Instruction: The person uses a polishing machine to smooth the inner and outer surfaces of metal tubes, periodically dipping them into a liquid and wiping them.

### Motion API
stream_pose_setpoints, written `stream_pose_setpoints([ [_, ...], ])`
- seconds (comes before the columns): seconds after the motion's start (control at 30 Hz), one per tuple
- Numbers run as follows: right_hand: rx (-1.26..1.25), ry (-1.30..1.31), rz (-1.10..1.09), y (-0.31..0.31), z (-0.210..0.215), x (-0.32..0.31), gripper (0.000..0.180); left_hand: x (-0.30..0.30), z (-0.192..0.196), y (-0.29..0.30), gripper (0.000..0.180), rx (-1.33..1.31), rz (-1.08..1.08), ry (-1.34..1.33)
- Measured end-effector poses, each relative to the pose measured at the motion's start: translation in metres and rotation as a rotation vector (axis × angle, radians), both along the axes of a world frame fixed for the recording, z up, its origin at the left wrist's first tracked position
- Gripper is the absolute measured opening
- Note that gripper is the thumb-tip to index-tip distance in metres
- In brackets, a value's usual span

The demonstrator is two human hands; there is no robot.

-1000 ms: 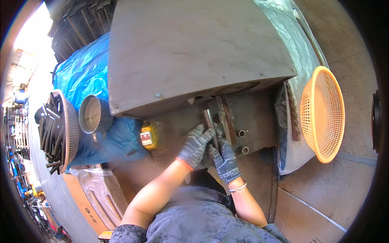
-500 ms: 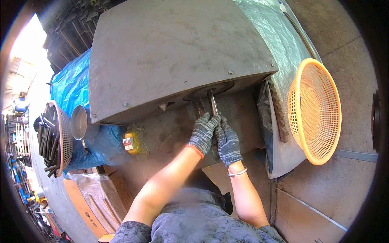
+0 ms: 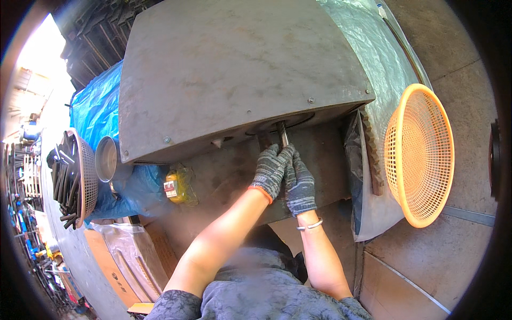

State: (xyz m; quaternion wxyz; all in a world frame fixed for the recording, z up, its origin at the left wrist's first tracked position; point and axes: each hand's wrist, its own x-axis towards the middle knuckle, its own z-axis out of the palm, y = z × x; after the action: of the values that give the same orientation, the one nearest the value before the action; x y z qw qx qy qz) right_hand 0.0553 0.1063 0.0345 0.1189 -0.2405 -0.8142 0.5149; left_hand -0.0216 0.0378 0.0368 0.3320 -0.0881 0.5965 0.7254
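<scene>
Both my hands wear grey knit gloves. My left hand [image 3: 271,169] and my right hand [image 3: 299,184] are closed side by side around a narrow dark metal bar [image 3: 282,133]. The bar points away from me into a curved slot under the big grey metal housing [image 3: 234,69]. Its far end is hidden beneath the housing. A brown steel table [image 3: 325,154] lies under my hands.
An orange plastic basket [image 3: 421,154] sits at the right. A second basket [image 3: 80,178] full of dark metal rods stands at the left beside a metal cup [image 3: 106,159], blue tarp [image 3: 93,109] and a small yellow packet [image 3: 178,186]. Cardboard boxes [image 3: 125,253] lie lower left.
My hands have pushed the bar forward, so more of it now lies under the housing. My head has leaned in, and the housing fills more of the view.
</scene>
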Motion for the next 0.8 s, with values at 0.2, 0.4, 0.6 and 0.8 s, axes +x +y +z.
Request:
stream_pose_setpoints([
  [0.2, -0.726, -0.231, -0.039, 0.019, -0.005, 0.001, 0.039, -0.001, 0.0, 0.0, 0.024, 0.003, 0.035, 0.051],
  [0.4, -0.306, -0.106, 0.064, 0.008, 0.005, 0.021, 0.027, 0.009, -0.02, -0.005, 0.025, 0.147, 0.129, -0.005],
  [0.6, -0.905, -0.076, 0.14, 0.003, 0.012, 0.077, 0.02, 0.026, 0.035, -0.04, 0.029, 0.326, 0.09, -0.005],
  [0.8, -0.739, -0.01, 0.099, -0.035, 0.039, 0.077, 0.021, 0.047, 0.072, -0.065, 0.031, 0.185, 0.145, 0.202],
])
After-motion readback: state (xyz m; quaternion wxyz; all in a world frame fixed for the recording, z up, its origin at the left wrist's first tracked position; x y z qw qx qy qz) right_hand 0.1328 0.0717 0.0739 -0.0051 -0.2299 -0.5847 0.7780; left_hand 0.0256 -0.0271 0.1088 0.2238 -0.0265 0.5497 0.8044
